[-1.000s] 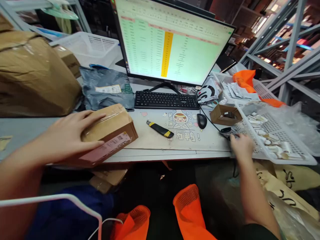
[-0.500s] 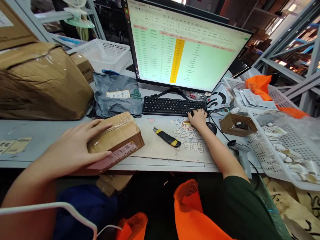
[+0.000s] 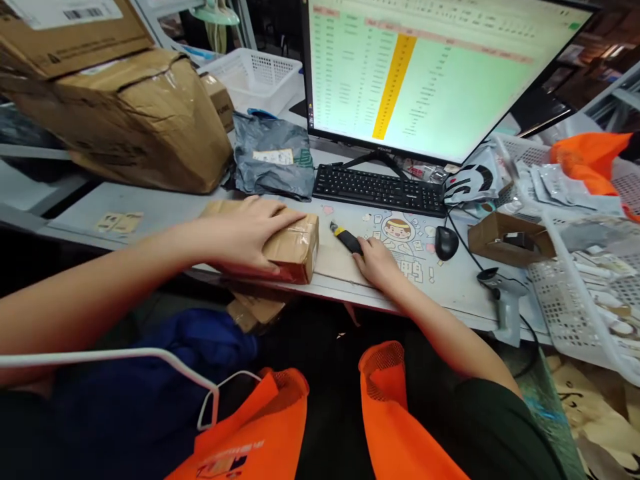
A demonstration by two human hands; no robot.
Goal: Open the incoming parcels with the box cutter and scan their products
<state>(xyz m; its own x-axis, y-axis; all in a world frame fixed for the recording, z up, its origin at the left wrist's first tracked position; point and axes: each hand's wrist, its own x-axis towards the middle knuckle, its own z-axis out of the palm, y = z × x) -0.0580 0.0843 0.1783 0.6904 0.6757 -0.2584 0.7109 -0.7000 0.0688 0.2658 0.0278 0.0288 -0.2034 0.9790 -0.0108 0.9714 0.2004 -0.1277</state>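
Observation:
My left hand [image 3: 245, 233] is wrapped over a taped cardboard box [image 3: 300, 243] at the front edge of the desk, thumb on its near side and fingers across the top. To the right of the box, my right hand [image 3: 377, 265] has its fingers closed around the handle end of a black and yellow utility knife [image 3: 346, 237]. The knife lies on a printed desk mat [image 3: 400, 237], its tip pointing up and left. Part of its handle is hidden under my fingers.
Behind stand a keyboard [image 3: 375, 189] and a monitor [image 3: 425, 80]. A mouse [image 3: 446, 243], an open small carton [image 3: 507, 243], a barcode scanner [image 3: 505, 300] and a white basket [image 3: 565, 300] are at right. A grey mailer bag [image 3: 273, 177] and a large carton [image 3: 165, 127] sit left.
My right hand has left the keyboard and come down onto the utility knife. My left hand still holds the box, which is now turned and nearer the knife. The camera view has shifted.

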